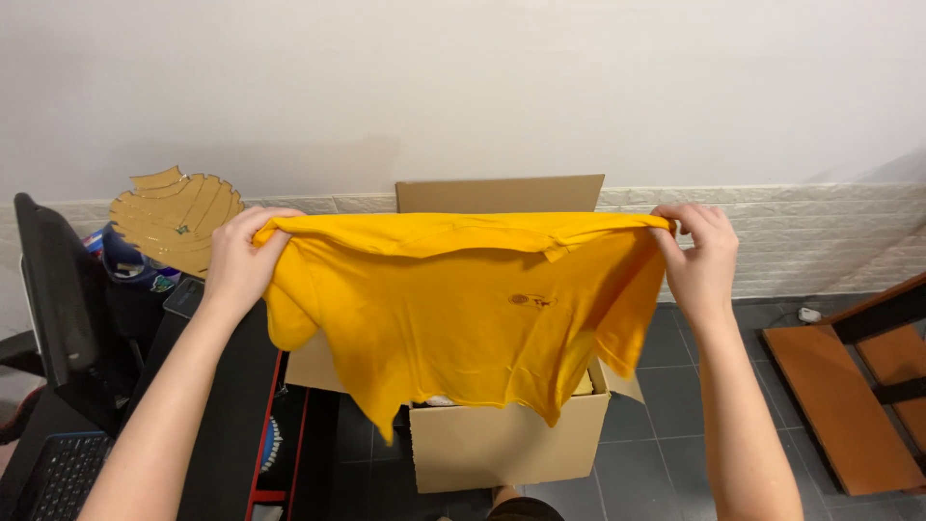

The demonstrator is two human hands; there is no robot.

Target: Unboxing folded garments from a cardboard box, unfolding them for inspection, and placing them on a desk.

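Your left hand (239, 259) is closed on one top corner of a yellow shirt (463, 299), fingers curled over the bunched cloth. Your right hand (699, 256) pinches the other corner between thumb and fingertips. The shirt hangs stretched between them, in the air above an open cardboard box (497, 444) standing on the dark tiled floor (675, 444). To your left is a black bench (217, 425) with a keyboard (63, 473) and monitor (58, 299). Beyond the box rises a white wall (482, 87).
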